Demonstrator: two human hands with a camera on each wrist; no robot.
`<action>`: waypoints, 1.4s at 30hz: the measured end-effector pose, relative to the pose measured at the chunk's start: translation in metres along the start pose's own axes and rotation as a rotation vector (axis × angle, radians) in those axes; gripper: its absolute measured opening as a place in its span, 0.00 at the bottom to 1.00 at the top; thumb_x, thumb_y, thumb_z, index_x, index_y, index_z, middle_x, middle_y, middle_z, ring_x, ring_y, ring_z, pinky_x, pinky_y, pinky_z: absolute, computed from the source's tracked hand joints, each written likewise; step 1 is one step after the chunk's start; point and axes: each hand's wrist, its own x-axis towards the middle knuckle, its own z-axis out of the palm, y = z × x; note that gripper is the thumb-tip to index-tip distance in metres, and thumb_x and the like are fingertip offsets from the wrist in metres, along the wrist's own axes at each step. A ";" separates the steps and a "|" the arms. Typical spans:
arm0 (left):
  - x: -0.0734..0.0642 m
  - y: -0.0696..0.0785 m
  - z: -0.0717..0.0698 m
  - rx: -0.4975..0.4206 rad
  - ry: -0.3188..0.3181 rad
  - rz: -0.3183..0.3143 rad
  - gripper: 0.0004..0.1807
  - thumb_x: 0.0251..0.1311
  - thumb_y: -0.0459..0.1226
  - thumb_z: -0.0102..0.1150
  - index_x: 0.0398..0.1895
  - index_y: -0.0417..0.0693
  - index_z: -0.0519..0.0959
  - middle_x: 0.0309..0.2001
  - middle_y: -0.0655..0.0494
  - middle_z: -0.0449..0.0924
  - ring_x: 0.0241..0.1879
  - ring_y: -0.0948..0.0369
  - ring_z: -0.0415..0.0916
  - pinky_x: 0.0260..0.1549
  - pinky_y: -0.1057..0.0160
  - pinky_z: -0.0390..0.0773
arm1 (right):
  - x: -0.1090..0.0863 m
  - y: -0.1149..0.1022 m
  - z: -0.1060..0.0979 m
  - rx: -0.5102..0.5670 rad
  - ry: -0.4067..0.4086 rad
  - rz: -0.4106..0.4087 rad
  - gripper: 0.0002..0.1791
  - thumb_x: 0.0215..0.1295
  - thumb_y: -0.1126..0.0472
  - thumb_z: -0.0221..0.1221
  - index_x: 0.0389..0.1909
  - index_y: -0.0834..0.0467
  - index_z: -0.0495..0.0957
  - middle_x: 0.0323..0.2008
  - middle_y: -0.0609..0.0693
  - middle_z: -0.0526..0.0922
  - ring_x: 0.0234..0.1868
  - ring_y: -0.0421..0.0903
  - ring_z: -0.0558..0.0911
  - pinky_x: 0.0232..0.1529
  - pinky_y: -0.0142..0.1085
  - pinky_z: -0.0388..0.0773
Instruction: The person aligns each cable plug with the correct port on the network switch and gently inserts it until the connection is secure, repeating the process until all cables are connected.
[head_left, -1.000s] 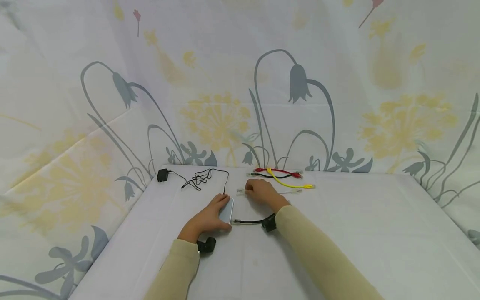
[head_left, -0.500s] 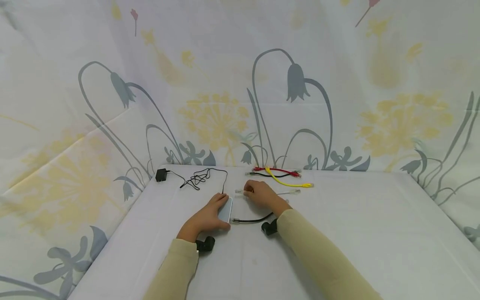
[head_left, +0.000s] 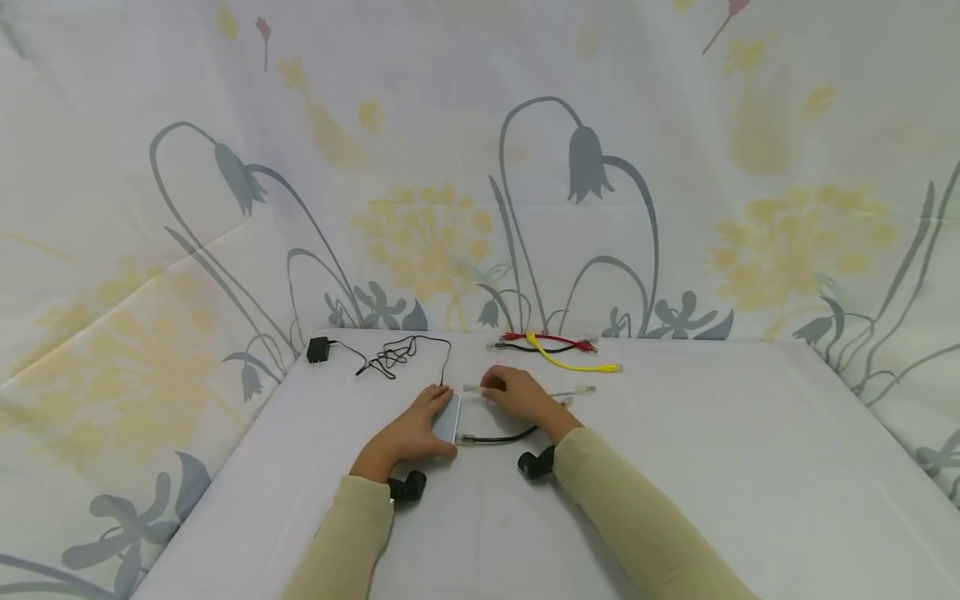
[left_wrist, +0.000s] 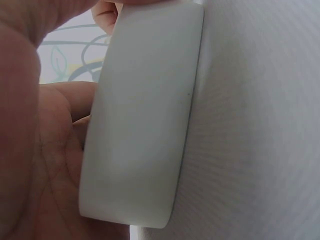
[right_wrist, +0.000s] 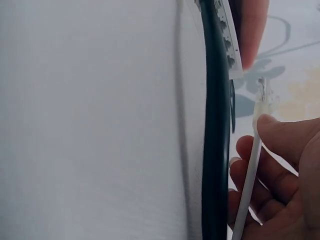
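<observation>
My left hand (head_left: 408, 433) grips a small white network switch (head_left: 447, 419) on the table, thumb at its near end and fingers at its far end. The switch's smooth casing (left_wrist: 142, 115) fills the middle of the left wrist view. Its row of ports (right_wrist: 227, 42) faces right in the right wrist view. With thumb and fingers, my right hand (head_left: 517, 393) pinches a white network cable (right_wrist: 248, 185) just behind its clear plug (right_wrist: 263, 92), which points towards the switch, apart from it. A black network cable (head_left: 498, 440) lies with one plug at the switch's right side.
A thin black cord (head_left: 447, 358) runs from the switch's far end in loose loops to a black power adapter (head_left: 318, 349). Behind my right hand lie a yellow cable (head_left: 566, 364), a red cable (head_left: 551, 337) and another black cable (head_left: 517, 348). A patterned cloth (head_left: 420, 125) hangs behind the table.
My right hand has brought the white network cable's plug slightly nearer to me and a little left, towards the switch. My left hand stays on the switch.
</observation>
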 end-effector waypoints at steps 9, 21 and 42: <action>0.001 0.001 -0.001 0.005 -0.002 -0.002 0.56 0.38 0.44 0.70 0.75 0.45 0.55 0.77 0.50 0.48 0.78 0.50 0.39 0.70 0.48 0.56 | -0.010 0.000 0.001 0.049 0.006 -0.005 0.07 0.68 0.55 0.57 0.42 0.50 0.79 0.40 0.46 0.82 0.41 0.42 0.77 0.49 0.42 0.74; 0.001 0.003 -0.004 0.014 -0.011 -0.016 0.55 0.40 0.44 0.69 0.76 0.46 0.55 0.77 0.50 0.48 0.78 0.51 0.37 0.70 0.47 0.56 | -0.022 0.000 0.007 0.112 0.047 -0.004 0.05 0.66 0.55 0.59 0.40 0.49 0.81 0.37 0.45 0.82 0.37 0.40 0.77 0.44 0.38 0.74; 0.001 -0.002 0.002 0.001 0.003 -0.007 0.55 0.39 0.44 0.70 0.75 0.46 0.56 0.77 0.51 0.48 0.78 0.50 0.38 0.70 0.46 0.55 | -0.041 -0.007 0.011 0.088 0.038 -0.004 0.04 0.66 0.55 0.60 0.38 0.49 0.81 0.37 0.43 0.83 0.38 0.40 0.77 0.45 0.38 0.75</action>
